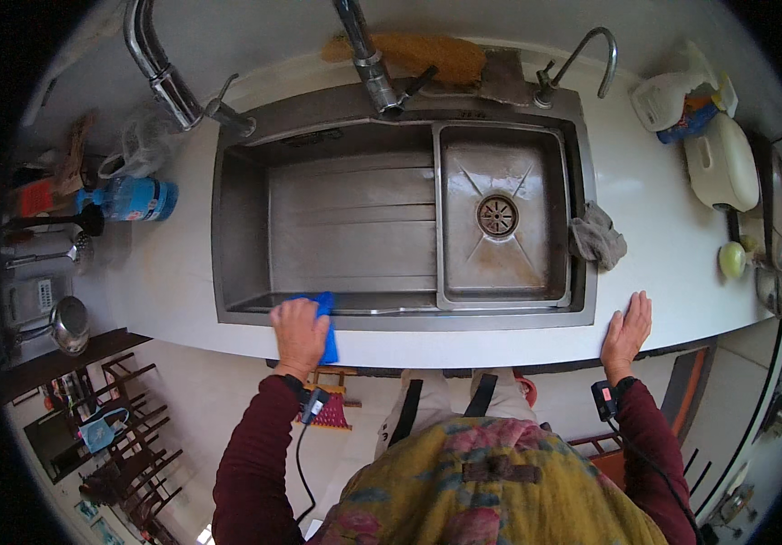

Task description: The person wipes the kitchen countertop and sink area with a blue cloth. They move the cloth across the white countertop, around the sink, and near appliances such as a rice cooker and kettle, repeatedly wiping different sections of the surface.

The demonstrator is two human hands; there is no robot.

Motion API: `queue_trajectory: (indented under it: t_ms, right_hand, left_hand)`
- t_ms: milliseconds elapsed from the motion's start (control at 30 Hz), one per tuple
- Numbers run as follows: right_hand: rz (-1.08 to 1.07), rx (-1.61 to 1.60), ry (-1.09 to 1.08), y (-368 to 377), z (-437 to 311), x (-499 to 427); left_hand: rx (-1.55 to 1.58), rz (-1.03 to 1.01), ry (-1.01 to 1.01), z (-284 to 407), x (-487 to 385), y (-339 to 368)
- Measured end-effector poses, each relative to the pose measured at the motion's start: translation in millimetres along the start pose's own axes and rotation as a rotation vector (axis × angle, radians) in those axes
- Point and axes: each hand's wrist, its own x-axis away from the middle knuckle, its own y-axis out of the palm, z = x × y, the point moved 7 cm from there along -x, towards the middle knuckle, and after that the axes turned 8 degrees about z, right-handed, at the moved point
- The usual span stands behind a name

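Observation:
My left hand point(299, 335) presses a blue cloth point(328, 339) onto the front rim of the stainless-steel sink point(353, 225), and part of the cloth hangs over the white counter edge. Flat on the white countertop point(656, 204), right of the sink, rests my right hand point(627, 335) with nothing under it that I can see. A crumpled grey rag point(597, 236) lies over the sink's right rim, beyond that hand. Inside the sink, a smaller steel basin point(459, 266) with a round drain strainer point(498, 216) takes up the right side.
A chrome faucet point(376, 75) rises behind the sink, with a thin curved tap point(602, 51) to its right. At left stand a blue-labelled plastic bottle point(135, 199) and a ladle point(69, 320). A cream jug point(721, 163) and a green round item point(731, 260) sit at right.

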Motion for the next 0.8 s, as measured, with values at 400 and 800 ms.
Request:
queue_trajectory:
  t_ms: [400,800]
  right_hand:
    - [0.013,-0.001,-0.028,-2,-1,1]
    - [0.023,0.002,-0.013,-1,-3,-1]
  left_hand:
    - [-0.127,0.114,-0.175,-148,24,-16]
    - [-0.087,0.106,-0.128,1,20,11]
